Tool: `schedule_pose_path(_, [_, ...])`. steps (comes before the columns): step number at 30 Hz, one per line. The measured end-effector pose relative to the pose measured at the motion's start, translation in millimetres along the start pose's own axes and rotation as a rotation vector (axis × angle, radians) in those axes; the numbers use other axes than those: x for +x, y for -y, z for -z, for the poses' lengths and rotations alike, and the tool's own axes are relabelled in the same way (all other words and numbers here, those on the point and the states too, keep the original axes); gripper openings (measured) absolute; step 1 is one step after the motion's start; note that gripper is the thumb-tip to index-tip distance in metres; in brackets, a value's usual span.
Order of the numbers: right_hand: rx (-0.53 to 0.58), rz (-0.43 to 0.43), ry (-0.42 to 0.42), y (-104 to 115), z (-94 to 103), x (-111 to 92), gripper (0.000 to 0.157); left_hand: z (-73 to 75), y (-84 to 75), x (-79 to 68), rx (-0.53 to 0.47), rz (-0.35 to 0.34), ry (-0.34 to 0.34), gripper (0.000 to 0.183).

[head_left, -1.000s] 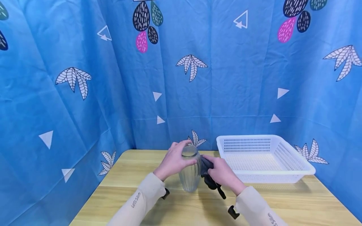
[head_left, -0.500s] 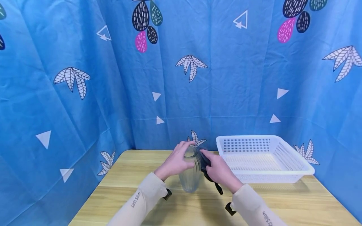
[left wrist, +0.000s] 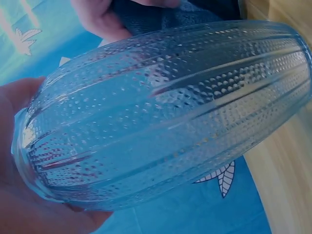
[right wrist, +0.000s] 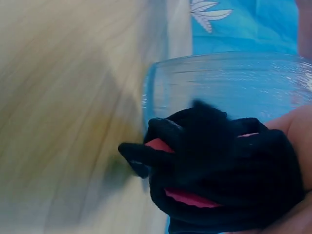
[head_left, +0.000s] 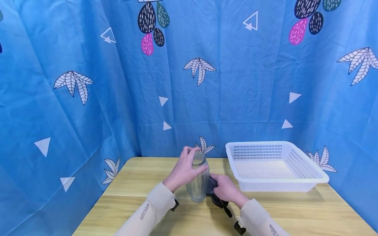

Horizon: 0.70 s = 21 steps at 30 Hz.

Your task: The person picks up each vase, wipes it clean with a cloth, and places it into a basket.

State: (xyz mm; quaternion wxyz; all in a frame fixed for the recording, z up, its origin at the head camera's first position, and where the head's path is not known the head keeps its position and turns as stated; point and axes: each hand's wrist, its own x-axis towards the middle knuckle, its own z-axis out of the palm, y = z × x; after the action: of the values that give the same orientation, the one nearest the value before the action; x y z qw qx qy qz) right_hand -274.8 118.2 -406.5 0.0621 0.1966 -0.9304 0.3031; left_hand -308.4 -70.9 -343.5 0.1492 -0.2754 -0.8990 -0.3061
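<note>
A clear ribbed glass vase (head_left: 198, 188) stands nearly upright in the head view, its mouth at the top. My left hand (head_left: 186, 169) grips it around the rim, thumb on the near side and fingers behind. The left wrist view shows dotted texture between the ribs of the vase (left wrist: 161, 112). On the vase's right side, my right hand (head_left: 227, 189) holds a bunched dark cloth (head_left: 218, 200) against the glass. Pink patches show within the black folds of the cloth (right wrist: 229, 165). Whether the vase's base touches the table cannot be told.
A white perforated plastic basket (head_left: 277, 180) sits at the back right of the wooden table (head_left: 141, 183). A blue patterned curtain (head_left: 200, 105) hangs behind the table and along its sides.
My right hand has slid down along the vase's side with the cloth, after a slight rise half a second ago. The left hand keeps its grip on the rim, and the vase hardly shifts.
</note>
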Motion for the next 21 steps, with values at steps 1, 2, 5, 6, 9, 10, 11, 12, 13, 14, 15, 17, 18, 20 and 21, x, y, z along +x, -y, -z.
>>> schedule_pose_path(1, [-0.005,-0.006,-0.013,1.4,1.6,0.0,0.065,0.6,-0.1,-0.6,0.0,0.009,-0.001,0.071])
schedule_pose_path(2, [-0.007,-0.016,-0.026,3.5,4.1,-0.1,0.064,1.5,0.0,-0.9,-0.006,0.012,-0.003,0.071])
schedule_pose_path(5, [0.004,-0.041,-0.06,12.6,14.5,-1.1,0.063,4.8,-0.5,-1.6,0.007,0.0,-0.009,0.071])
schedule_pose_path(6, [0.009,-0.049,-0.073,15.9,18.4,-1.5,0.063,5.8,-0.6,-1.6,0.016,-0.004,-0.012,0.071])
schedule_pose_path(9, [0.029,-0.055,-0.138,26.5,32.2,-3.4,0.062,8.1,-1.7,-1.7,0.024,-0.006,-0.004,0.07])
schedule_pose_path(10, [0.03,-0.047,-0.166,30.1,36.9,-3.6,0.062,8.5,-1.7,-1.6,0.016,-0.004,0.005,0.069])
schedule_pose_path(11, [0.023,-0.037,-0.198,33.6,41.6,-3.6,0.061,8.9,-1.8,-1.3,0.001,-0.004,0.014,0.068])
schedule_pose_path(12, [0.02,-0.022,-0.228,37.2,46.2,-3.3,0.061,9.0,-1.8,-0.9,-0.013,-0.007,0.024,0.067])
schedule_pose_path(13, [0.017,-0.004,-0.257,40.6,50.5,-2.6,0.062,9.0,-1.8,-0.4,-0.029,-0.01,0.036,0.066])
schedule_pose_path(14, [0.009,0.016,-0.283,43.5,54.4,-1.7,0.062,8.8,-1.8,0.2,-0.046,-0.018,0.047,0.067])
schedule_pose_path(15, [0.003,0.036,-0.301,46.0,57.5,-0.3,0.062,8.4,-1.8,0.9,-0.058,-0.025,0.058,0.067])
schedule_pose_path(17, [-0.012,0.064,-0.316,49.4,61.1,2.3,0.062,7.3,-1.9,2.0,-0.076,-0.035,0.072,0.07])
schedule_pose_path(18, [-0.013,0.07,-0.312,50.1,61.5,3.6,0.062,6.5,-2.0,2.3,-0.084,-0.036,0.076,0.071])
schedule_pose_path(20, [-0.02,0.068,-0.288,48.8,58.9,5.8,0.062,5.1,-2.1,2.3,-0.095,-0.032,0.077,0.073])
schedule_pose_path(21, [-0.023,0.059,-0.274,47.0,56.1,6.4,0.063,4.4,-1.9,2.0,-0.097,-0.03,0.074,0.073])
